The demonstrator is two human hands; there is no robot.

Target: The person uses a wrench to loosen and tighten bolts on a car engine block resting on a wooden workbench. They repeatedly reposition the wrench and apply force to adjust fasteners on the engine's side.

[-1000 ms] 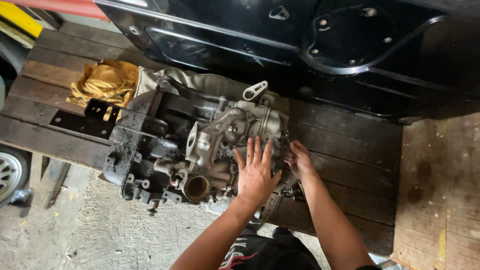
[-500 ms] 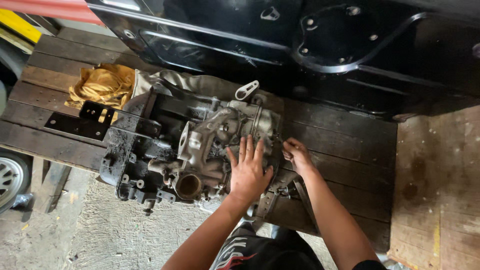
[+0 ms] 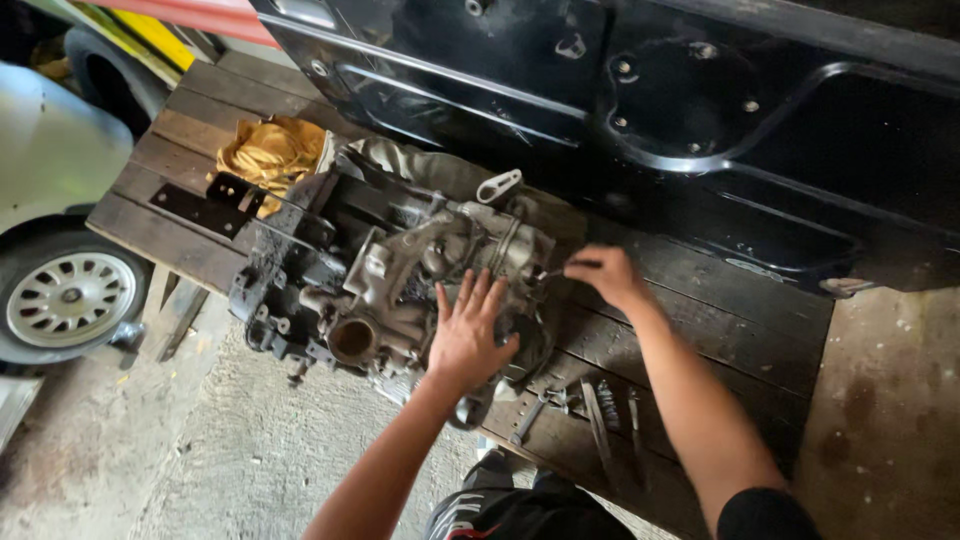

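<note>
Gearbox: a greasy grey metal gearbox [image 3: 390, 280] lies on its side on a dark plank pallet [image 3: 700, 330], toward the pallet's front edge, its round opening facing the floor side.
Left hand: the left hand [image 3: 468, 335] rests flat on the casing's right end, fingers spread, grasping nothing.
Right hand: the right hand [image 3: 605, 275] is at the gearbox's right side, fingers pinched on a thin dark tool [image 3: 553, 270] whose tip touches the casing; what kind of tool cannot be told.
Loose tools: a few wrenches [image 3: 600, 415] lie on the planks near the front edge, between the two forearms.
Rag: a yellow cloth [image 3: 268, 150] sits at the pallet's far left corner, just beside a black bracket [image 3: 205, 205].
Behind: a black car door panel [image 3: 640, 110] stands along the back edge.
Left: a wheel [image 3: 65, 300] stands on the floor beyond the pallet's left edge.
</note>
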